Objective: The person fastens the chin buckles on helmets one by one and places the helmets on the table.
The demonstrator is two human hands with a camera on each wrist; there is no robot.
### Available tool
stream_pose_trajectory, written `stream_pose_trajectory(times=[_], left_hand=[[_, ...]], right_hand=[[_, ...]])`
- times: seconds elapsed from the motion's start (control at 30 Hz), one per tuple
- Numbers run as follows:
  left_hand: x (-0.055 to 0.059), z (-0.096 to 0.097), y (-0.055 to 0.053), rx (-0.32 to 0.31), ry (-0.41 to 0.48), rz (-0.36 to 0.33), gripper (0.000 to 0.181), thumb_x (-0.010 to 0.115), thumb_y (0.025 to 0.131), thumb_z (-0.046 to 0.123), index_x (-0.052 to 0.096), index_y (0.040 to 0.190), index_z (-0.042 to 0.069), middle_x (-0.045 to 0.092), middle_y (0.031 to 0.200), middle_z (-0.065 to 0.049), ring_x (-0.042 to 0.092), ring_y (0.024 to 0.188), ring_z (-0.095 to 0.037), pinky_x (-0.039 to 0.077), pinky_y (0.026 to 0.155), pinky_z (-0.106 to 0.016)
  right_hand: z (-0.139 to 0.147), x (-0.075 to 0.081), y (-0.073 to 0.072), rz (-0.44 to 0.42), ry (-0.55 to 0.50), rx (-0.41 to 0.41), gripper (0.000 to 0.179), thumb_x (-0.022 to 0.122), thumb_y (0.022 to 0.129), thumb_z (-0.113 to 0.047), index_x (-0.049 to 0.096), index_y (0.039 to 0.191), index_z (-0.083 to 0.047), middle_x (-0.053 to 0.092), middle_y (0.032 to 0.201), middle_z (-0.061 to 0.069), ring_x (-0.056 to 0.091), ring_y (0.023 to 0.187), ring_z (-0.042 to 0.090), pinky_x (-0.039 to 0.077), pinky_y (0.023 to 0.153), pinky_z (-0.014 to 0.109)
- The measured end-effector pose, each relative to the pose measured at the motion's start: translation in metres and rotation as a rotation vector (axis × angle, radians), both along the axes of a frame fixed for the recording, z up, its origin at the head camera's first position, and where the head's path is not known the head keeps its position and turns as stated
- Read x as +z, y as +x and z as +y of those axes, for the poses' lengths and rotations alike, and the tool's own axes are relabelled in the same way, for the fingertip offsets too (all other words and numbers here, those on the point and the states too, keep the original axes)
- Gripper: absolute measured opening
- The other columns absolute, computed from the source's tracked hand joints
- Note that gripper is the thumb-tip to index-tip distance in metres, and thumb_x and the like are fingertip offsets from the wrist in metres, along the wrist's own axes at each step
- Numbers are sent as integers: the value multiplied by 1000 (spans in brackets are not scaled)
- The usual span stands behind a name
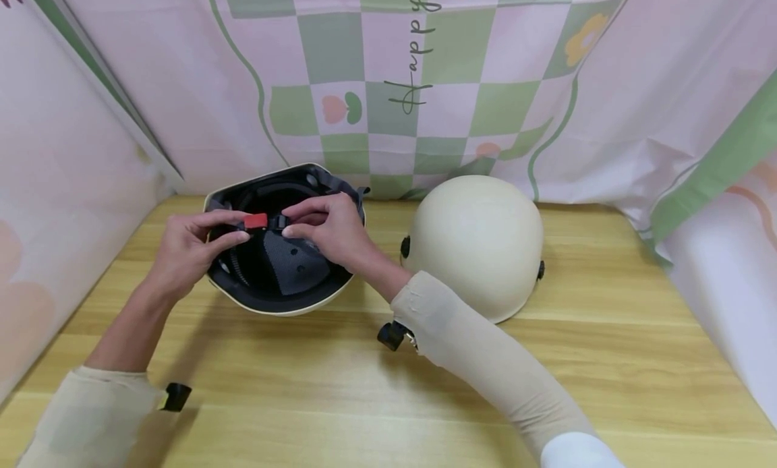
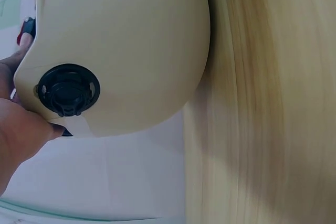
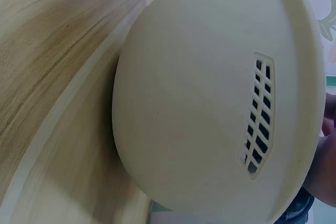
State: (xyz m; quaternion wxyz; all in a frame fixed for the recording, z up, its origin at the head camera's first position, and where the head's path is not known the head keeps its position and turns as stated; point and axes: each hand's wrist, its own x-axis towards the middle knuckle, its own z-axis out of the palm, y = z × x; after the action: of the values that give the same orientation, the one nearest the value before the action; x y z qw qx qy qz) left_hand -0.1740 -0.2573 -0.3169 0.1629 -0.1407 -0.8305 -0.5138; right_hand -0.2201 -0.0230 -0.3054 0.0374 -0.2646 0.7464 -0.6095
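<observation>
A cream helmet (image 1: 291, 309) lies upside down on the table, its black padded inside facing up. Over its opening, my left hand (image 1: 185, 249) pinches the strap end with the red buckle piece (image 1: 255, 221) between thumb and fingers. My right hand (image 1: 332, 228) pinches the black buckle piece (image 1: 279, 222) from the other side. The two buckle pieces meet end to end above the padding. In the left wrist view, the helmet's shell (image 2: 136, 40) shows a round black knob (image 2: 69, 89). A slatted vent (image 3: 258, 116) shows on the shell in the right wrist view.
A second cream helmet (image 1: 479, 245) rests dome up on the wooden table (image 1: 291, 400), right of the first and close behind my right forearm. A patterned curtain (image 1: 388, 70) hangs along the table's back edge and both sides.
</observation>
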Motion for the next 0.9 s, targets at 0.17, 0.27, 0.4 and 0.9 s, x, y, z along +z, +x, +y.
stream_pose_trajectory(times=[0.17, 0.27, 0.4, 0.9], left_hand=[[0, 0, -1, -5, 7, -4, 21, 74, 91, -7, 76, 112, -8, 73, 100, 22, 58, 93, -10, 49, 78, -13], [0, 0, -1, -10, 4, 0, 20, 74, 92, -6, 76, 112, -8, 73, 100, 21, 58, 92, -10, 49, 78, -13], [1, 0, 0, -19, 6, 10, 19, 74, 91, -7, 76, 111, -9, 74, 100, 21, 59, 93, -10, 49, 79, -13], [-2, 1, 0, -44, 10, 19, 19, 75, 90, -7, 75, 109, -10, 74, 98, 16, 59, 89, -9, 49, 78, -13]], right_hand=[[-1, -1, -1, 9, -16, 7, 24, 81, 87, 2, 78, 111, 4, 76, 111, 18, 76, 96, 21, 60, 82, 24], [-1, -1, -1, 7, -16, 5, 24, 80, 87, 2, 78, 110, 4, 76, 111, 18, 76, 96, 22, 60, 82, 24], [-2, -1, 0, -3, -16, 3, 24, 81, 86, 2, 78, 110, 4, 76, 111, 18, 76, 96, 22, 60, 82, 24], [-5, -3, 1, -1, -21, 14, 23, 81, 86, 3, 78, 109, 6, 76, 110, 20, 77, 95, 23, 60, 79, 24]])
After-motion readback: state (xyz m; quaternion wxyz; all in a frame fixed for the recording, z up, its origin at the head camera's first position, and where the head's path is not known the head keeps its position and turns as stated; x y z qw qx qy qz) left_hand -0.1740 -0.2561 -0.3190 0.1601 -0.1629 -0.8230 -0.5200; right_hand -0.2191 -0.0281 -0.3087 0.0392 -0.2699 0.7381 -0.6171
